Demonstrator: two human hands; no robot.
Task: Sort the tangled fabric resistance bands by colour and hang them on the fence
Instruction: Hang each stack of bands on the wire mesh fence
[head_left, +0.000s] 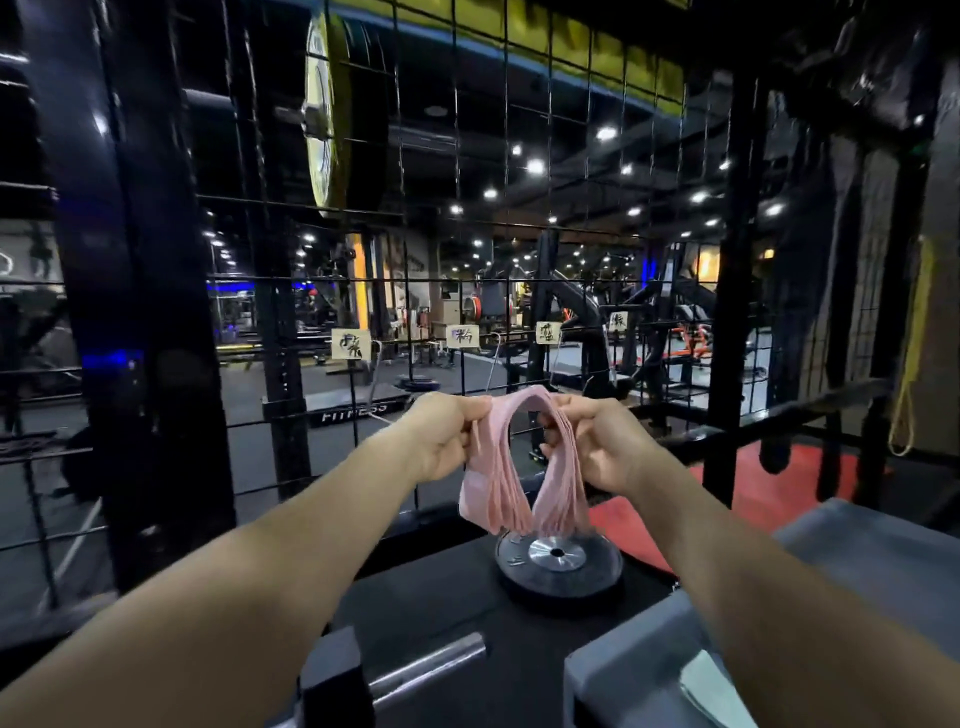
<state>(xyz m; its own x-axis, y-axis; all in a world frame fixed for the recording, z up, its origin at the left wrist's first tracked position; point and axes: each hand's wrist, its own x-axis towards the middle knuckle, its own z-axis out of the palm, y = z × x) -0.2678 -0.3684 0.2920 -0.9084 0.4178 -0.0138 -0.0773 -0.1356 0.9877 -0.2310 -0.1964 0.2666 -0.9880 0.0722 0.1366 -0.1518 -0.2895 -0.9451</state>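
A bundle of several pink fabric bands (498, 462) hangs in an arch between my two hands, in front of the black wire fence (457, 249). My left hand (441, 434) pinches the left side of the bundle and my right hand (597, 441) grips the right side. Both ends droop down toward a weight plate. Several small paper labels are fixed along a fence wire: one at the left (350, 344), one above the bands (462, 336), and two further right (548, 332). Thin metal hooks (375, 374) hang below the labels.
A black weight plate (558, 558) with a silver hub lies on the dark bench surface right below the bands. A grey padded box (857, 561) stands at the right. A yellow band (911, 353) hangs on the right post. A thick black upright (140, 291) is at the left.
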